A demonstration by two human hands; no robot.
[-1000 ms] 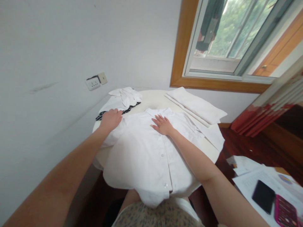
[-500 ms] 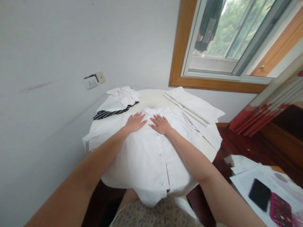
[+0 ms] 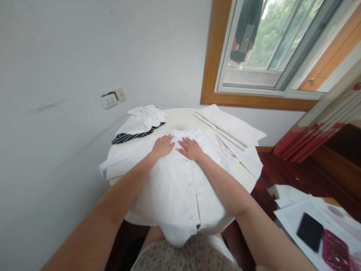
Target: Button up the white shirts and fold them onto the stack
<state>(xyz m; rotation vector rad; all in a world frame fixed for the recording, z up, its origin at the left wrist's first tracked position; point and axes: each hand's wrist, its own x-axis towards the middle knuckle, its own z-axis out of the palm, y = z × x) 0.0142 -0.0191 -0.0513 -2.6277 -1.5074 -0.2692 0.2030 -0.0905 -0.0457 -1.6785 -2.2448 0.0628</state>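
Observation:
A white button-up shirt [image 3: 172,188] lies spread front side up on a round cream table [image 3: 180,116], its collar toward the wall and its hem hanging over the near edge. Both sleeves stretch out to the sides. My left hand [image 3: 163,146] rests flat on the upper chest just below the collar, fingers spread. Beside it, my right hand [image 3: 190,148] presses flat on the other side of the chest, fingers apart. A small gap separates the two hands. Neither one grips the cloth.
Folded white cloth [image 3: 228,126] lies at the table's back right. A crumpled white garment [image 3: 145,118] sits on black striped fabric [image 3: 135,136] at the back left. Lower right, a black phone [image 3: 310,231] and a pink-edged phone [image 3: 336,249] lie on papers [image 3: 296,210]. The wall is close behind.
Both hands stay flat in nearly the same place on the shirt. The view has shifted very slightly; the shirt looks unchanged.

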